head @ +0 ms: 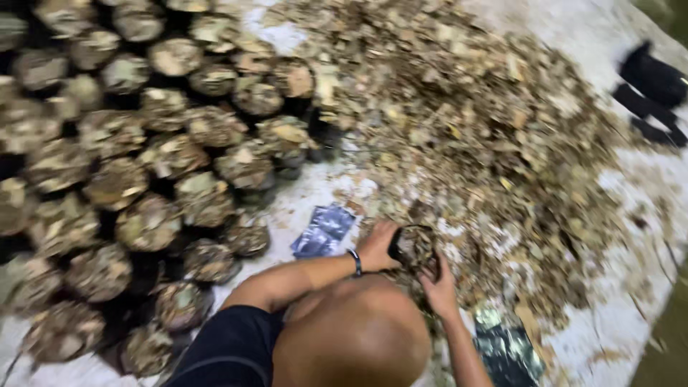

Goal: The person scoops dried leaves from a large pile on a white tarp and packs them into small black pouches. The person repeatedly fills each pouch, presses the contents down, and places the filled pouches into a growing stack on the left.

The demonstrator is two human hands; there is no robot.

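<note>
My left hand (376, 247), with a dark band on its wrist, and my right hand (438, 288) both grip a small black bag (414, 247) holding dry brown chips. The bag sits at the near edge of a big heap of dry chips and leaf bits (473, 122). My left hand holds the bag's left rim and my right hand its lower right side. My bare knee (355, 337) fills the bottom middle and hides part of both forearms.
Several rows of filled black bags (143, 179) stand packed together on the left. A flat empty black bag (324, 231) lies beside my left hand, and another (505, 351) by my right forearm. Everything rests on a white sheet (616, 215). Dark objects (648, 86) lie at the top right.
</note>
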